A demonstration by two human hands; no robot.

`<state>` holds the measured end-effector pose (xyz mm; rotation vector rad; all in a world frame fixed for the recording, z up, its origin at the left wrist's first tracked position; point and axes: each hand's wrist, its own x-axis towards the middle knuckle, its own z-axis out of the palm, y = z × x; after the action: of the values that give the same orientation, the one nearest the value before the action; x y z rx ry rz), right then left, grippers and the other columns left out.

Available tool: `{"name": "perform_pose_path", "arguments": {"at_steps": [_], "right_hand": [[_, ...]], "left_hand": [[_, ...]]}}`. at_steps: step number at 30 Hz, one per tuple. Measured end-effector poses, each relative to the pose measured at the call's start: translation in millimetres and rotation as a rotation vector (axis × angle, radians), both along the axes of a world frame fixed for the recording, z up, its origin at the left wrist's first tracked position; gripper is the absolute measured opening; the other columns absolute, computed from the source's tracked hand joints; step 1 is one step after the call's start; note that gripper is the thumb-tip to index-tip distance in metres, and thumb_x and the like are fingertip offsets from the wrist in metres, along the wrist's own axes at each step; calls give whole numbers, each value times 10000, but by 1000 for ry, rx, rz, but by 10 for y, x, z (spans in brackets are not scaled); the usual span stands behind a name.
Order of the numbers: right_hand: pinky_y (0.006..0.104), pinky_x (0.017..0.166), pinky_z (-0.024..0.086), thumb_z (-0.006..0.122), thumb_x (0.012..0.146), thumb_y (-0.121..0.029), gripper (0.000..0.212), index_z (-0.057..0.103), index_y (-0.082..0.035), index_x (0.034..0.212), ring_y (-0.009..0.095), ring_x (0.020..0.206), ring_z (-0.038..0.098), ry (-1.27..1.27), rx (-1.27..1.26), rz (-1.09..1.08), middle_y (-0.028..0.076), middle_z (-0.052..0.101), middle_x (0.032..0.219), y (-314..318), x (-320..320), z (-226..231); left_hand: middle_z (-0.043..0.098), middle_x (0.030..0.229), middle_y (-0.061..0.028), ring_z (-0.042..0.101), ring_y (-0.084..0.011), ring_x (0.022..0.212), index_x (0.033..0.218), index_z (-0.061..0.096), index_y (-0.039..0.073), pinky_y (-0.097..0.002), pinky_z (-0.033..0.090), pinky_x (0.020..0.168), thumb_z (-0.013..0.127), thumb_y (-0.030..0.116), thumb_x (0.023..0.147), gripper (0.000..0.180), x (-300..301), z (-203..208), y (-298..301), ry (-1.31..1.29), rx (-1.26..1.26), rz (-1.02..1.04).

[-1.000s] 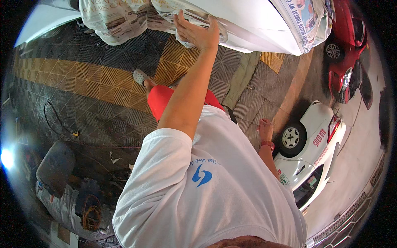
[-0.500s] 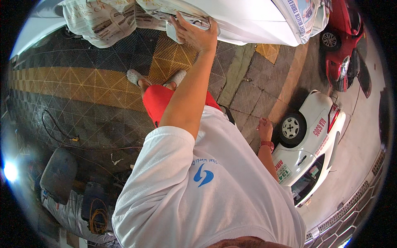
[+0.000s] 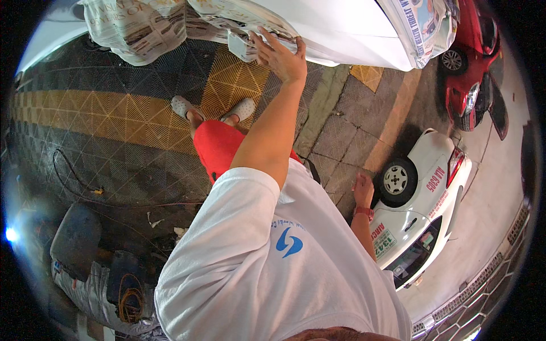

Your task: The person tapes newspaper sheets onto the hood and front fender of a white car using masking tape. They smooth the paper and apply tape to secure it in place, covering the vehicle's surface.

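Observation:
My left hand [image 3: 282, 58] is raised at the top middle. Its fingers close over a pale, flat block [image 3: 242, 45], whose kind I cannot make out. Hand and block are at the lower edge of a glossy white car body panel [image 3: 347, 28]. Printed newspaper [image 3: 139, 34] covers the panel's left part, and another newspaper sheet under clear film [image 3: 424, 28] covers its right end. My right hand [image 3: 362, 190] hangs low at my right side, fingers loosely bent and apart, with nothing visible in it.
A white car [image 3: 424, 199] stands close on my right, a red car [image 3: 469, 68] farther off. Patterned black and yellow floor tiles [image 3: 114, 113] lie below. At lower left are a dark cable [image 3: 62, 170], a dark seat-like object [image 3: 77, 233] and a coiled orange cord [image 3: 131, 301].
My left hand has shifted slightly right and down along the panel edge, showing more of the pale block. My right hand stays low, its fingers a little looser. The view has shifted slightly.

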<state>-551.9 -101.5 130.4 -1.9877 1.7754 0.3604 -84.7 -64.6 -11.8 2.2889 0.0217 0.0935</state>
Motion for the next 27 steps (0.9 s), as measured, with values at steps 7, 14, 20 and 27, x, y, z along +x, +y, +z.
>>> {"name": "perform_pose_path", "arguments": {"at_steps": [7,14,20,27], "right_hand": [[381,616,560,629,1032,-294,315,706,-4,1129,229,661,744,14,-10,72,129,741,757,98,-225,-200],[395,628,567,616,1035,-302,317,710,-16,1133,256,671,750,-61,21,73,134,748,747,-17,13,-232],[416,676,575,599,1040,-310,336,702,-14,1158,274,685,746,42,-21,185,150,752,789,-99,303,-192],[422,723,580,605,1034,-321,356,692,-9,1181,296,728,755,-86,3,225,185,766,903,-160,137,-610]], "left_hand": [[10,1699,-331,321,-486,1462,1662,-27,-9,-585,317,1120,824,749,670,1512,173,36,208,118,6,20],[15,1699,-332,344,-493,1449,1652,-47,-27,-598,330,1119,828,833,520,1669,405,188,356,124,40,-1],[34,1682,-350,295,-519,1486,1631,-62,-72,-597,300,1182,814,843,548,1666,554,299,510,165,59,-9],[109,1674,-363,269,-473,1538,1632,-55,-73,-530,338,1208,733,799,781,1451,955,366,985,367,-68,-169]]}}
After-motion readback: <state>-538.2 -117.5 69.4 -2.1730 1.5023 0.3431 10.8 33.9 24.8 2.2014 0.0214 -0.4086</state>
